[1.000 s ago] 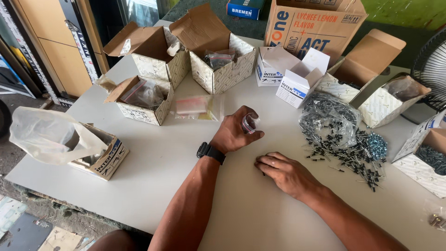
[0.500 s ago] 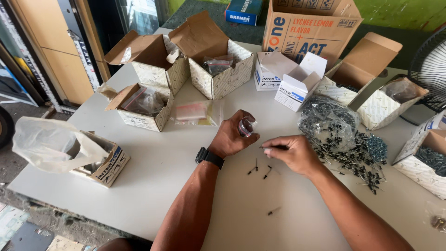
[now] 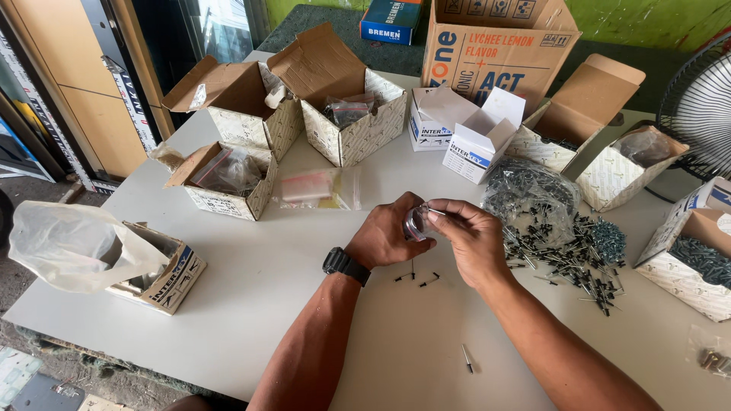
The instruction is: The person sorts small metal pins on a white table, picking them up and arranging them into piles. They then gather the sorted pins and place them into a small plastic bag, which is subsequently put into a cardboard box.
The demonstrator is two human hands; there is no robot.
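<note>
- One white table [image 3: 251, 304] fills the view and carries everything else.
- Several open cardboard boxes [image 3: 350, 125] stand along its far edge, some with clear bags inside.
- Heaped dark screws [image 3: 579, 255] spread over the table just right of the hands, partly under a clear plastic bag [image 3: 529, 198].
- Left hand [image 3: 388, 236], a black watch [image 3: 345, 266] on its wrist, is curled shut around a small clear plastic bag [image 3: 416, 223], held just above the table at its middle.
- Right hand [image 3: 472, 240] meets it, fingertips pinched at the mouth of that bag; what they pinch is too small to tell.
- Three loose screws [image 3: 415, 275] lie on the table right under the hands; one more screw [image 3: 467, 358] lies nearer the person.
</note>
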